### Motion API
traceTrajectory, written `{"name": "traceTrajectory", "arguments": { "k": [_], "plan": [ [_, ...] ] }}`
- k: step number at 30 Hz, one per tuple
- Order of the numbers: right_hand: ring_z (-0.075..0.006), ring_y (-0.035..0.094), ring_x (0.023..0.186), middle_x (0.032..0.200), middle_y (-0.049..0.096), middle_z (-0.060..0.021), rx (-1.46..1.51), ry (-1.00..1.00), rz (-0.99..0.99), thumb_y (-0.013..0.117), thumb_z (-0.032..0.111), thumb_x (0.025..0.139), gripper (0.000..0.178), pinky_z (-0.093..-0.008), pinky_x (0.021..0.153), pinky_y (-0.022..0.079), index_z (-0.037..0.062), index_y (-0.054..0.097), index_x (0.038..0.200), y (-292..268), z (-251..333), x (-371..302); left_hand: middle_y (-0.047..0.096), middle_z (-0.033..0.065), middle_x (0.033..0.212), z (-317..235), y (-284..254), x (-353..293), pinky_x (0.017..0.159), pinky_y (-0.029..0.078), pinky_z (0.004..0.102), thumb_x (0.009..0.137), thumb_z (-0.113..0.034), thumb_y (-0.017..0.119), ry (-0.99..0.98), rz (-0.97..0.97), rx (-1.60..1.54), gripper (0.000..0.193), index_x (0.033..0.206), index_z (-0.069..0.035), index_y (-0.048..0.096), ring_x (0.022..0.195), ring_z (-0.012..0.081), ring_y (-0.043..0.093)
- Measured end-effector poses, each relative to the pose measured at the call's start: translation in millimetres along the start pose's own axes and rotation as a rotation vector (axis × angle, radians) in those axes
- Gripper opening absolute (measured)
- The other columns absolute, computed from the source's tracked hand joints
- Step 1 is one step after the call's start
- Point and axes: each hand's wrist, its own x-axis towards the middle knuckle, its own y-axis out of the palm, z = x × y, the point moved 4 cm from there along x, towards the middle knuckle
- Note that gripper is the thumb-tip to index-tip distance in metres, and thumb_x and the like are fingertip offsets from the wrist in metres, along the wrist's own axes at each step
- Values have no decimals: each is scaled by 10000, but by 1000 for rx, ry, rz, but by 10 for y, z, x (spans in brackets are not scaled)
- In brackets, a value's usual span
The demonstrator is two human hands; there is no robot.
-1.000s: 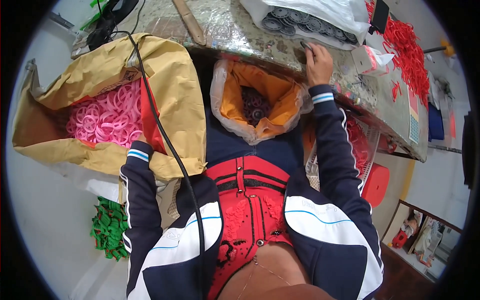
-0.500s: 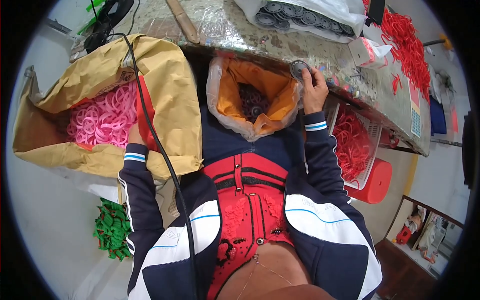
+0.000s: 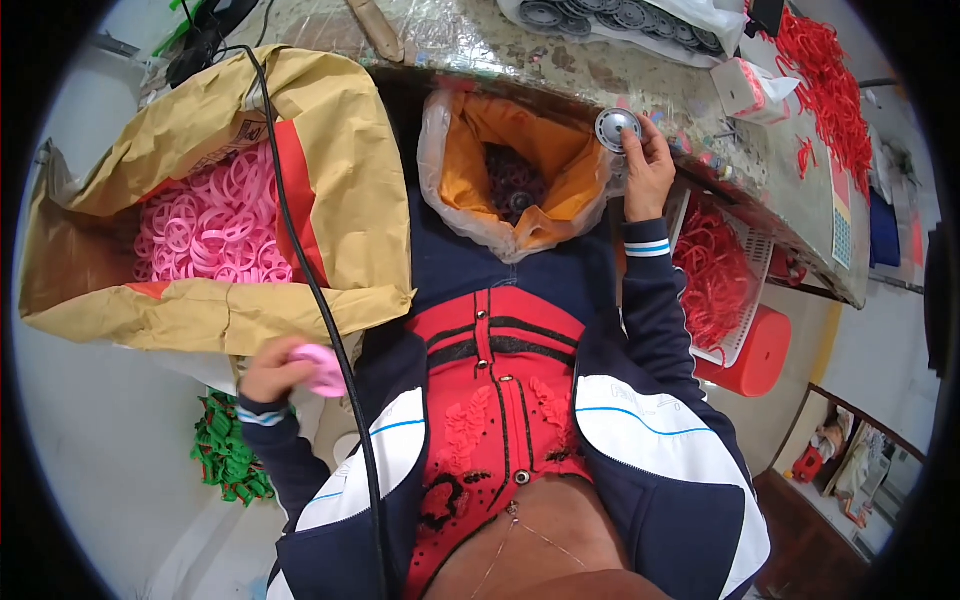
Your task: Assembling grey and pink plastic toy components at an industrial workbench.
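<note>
Pinched in my left hand (image 3: 270, 372) is a pink plastic wheel-like ring (image 3: 322, 371), slightly blurred, just below the front edge of a large brown paper bag (image 3: 350, 150). That bag holds a heap of similar pink rings (image 3: 205, 235). Up on the right, my right hand (image 3: 650, 172) grips a round grey plastic disc (image 3: 618, 130) between thumb and fingers, at the table's edge. Beside it, over my lap, stands an orange bag (image 3: 468, 140) with a clear plastic outer layer (image 3: 435, 165); dark purplish parts (image 3: 513, 180) lie deep inside.
More grey discs (image 3: 625, 15) sit in white plastic on the worktable (image 3: 560, 75), near a tissue box (image 3: 742, 95) and red strips (image 3: 825, 95). A black cable (image 3: 305, 245) hangs before me. Right: a white basket (image 3: 758, 265) of red strips and a red stool (image 3: 755, 350). Green pieces (image 3: 230, 450) lie lower left.
My left hand has come out of the paper bag and moved down toward me, now with a pink ring. My right hand still holds the grey disc, its face now turned more into view.
</note>
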Motion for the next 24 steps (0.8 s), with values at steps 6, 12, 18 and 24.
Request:
{"name": "traceTrajectory", "arguments": {
  "k": [6,12,18,24],
  "plan": [
    [-90,551,863,962,595,-42,19,110,142,607,63,834,297,-206,753,434,-23,540,1111,269,313,-404,543,33,902,69,918,1065,753,415,221,892,-155,487,394,-155,218,210,1043,-12,517,839,105,512],
    [-96,560,860,963,603,-41,58,100,366,598,42,832,284,-209,748,440,-9,540,1105,572,681,-943,549,57,978,-212,1287,1993,769,462,249,919,-206,467,443,40,-475,248,1089,-26,483,873,112,552],
    [-77,528,796,887,569,-16,-436,-68,351,628,66,813,244,-188,707,416,-7,560,1035,544,631,-1075,544,52,1008,-386,1570,2071,719,494,244,910,-189,500,536,134,-515,273,1123,-26,449,893,109,555],
    [-67,520,767,851,582,-19,-304,242,554,641,113,808,226,-199,690,417,10,570,996,509,510,-965,526,54,1073,-360,1526,2151,845,481,322,884,-191,547,542,170,-404,344,1177,-47,439,987,142,536]
  ]
}}
